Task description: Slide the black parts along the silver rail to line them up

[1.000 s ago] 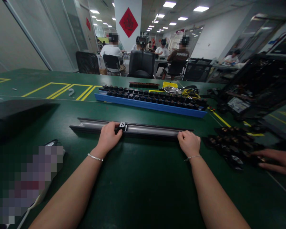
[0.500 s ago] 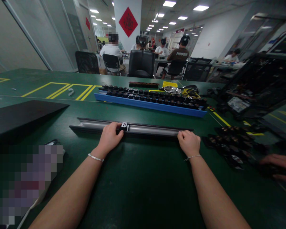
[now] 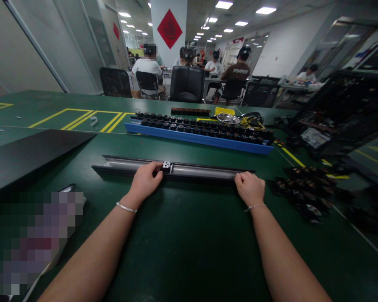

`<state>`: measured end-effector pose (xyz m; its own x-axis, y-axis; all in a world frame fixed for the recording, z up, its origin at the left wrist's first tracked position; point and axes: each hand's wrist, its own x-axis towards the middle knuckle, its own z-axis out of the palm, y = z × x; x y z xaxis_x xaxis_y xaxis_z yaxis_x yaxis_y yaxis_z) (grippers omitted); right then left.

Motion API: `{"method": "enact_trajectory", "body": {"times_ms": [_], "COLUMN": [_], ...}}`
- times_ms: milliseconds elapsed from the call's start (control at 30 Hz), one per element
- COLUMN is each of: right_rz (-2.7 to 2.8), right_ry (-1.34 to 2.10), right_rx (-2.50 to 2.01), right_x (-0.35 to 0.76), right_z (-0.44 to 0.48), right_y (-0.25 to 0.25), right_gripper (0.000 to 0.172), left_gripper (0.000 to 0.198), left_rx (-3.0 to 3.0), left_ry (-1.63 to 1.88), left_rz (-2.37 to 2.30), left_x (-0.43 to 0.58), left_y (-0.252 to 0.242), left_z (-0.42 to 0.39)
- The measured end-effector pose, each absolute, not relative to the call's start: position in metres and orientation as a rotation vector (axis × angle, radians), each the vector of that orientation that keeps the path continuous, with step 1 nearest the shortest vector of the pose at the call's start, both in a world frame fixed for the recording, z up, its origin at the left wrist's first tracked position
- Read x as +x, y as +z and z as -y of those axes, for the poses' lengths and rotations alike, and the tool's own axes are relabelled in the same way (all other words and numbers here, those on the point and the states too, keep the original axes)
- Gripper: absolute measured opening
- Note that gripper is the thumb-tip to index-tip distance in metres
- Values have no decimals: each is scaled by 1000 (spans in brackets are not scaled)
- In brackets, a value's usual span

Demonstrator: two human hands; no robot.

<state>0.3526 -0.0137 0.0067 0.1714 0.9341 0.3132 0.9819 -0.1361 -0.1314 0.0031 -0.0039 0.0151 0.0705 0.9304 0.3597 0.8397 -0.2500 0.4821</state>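
Fingers (image 3: 156,173) of the left hand (image 3: 144,181) are curled in, with the tips closed on a small black clip (image 3: 166,166) that's seated in the long dark rail (image 3: 204,172), roughly a bit left of its middle. The right hand (image 3: 248,188) is wrapped shut over the rail's right end, knuckles up.

The rail is laid flat and crosswise on the green mat (image 3: 189,243), its long edges roughly parallel to the blue tray (image 3: 195,139) further back. A strip of open mat is left between the two, so they're well apart. From the clip to the right hand, the rail's grey channel is seen bare all the way.

Edge-wise: the rail's left end is stopped near the corner of a black sheet (image 3: 28,153), not touching it. The right end is close to a heap of black parts (image 3: 305,188), with only a narrow gap of mat showing. On the near side, a wide stretch of mat is open between the forearms.
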Motion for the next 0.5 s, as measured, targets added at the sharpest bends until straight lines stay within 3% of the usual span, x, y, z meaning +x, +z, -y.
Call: {"method": "enact_trajectory", "body": {"times_ms": [500], "right_rz": [1834], "right_ry": [-200], "right_rx": [-2144], "right_x": [352], "right_z": [14], "right_y": [8], "right_gripper": [40], "left_gripper": [26], "left_rx": [2084], "left_ry": [963], "left_rz": [-1718], "left_x": [2], "left_y": [15], "left_z": [2]}}
